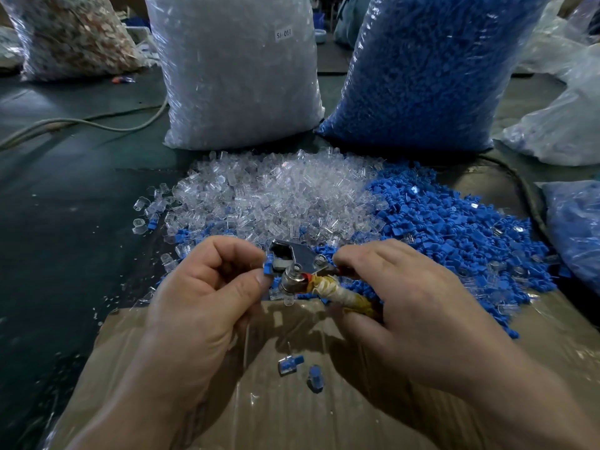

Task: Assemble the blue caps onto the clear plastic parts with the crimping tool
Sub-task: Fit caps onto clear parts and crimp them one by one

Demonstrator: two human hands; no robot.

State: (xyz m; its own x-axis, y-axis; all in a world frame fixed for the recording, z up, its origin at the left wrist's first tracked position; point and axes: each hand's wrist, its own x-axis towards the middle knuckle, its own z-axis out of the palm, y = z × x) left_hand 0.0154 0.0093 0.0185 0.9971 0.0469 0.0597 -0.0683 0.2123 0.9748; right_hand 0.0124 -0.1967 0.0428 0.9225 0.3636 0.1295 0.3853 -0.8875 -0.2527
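my left hand [201, 287] pinches a blue cap [268, 267] between thumb and forefinger, right against the metal head of the crimping tool [297, 267]. i can't make out whether a clear part sits under the cap; my fingertips cover that spot. my right hand [406, 293] is curled round the tool's tape-wrapped handle, which is mostly hidden in my palm.

just below the tool, two assembled pieces [287, 365] lie on taped cardboard [292, 410], whose near edge is cut off. just behind the tool lies a loose pile of clear parts [269, 193], and behind it to the right a loose pile of blue caps [454, 228], the two mingling where they meet.

further behind the tool stand two plastic sacks, tops cut off: the clear-parts sack [237, 69], labelled "sj-017", and to its right the blue-caps sack [428, 69]. far right of the tool, a smaller bag [574, 228] holds blue pieces, half out of view. far back left of the tool, another sack [74, 34] holds mixed bits too blurred to name.
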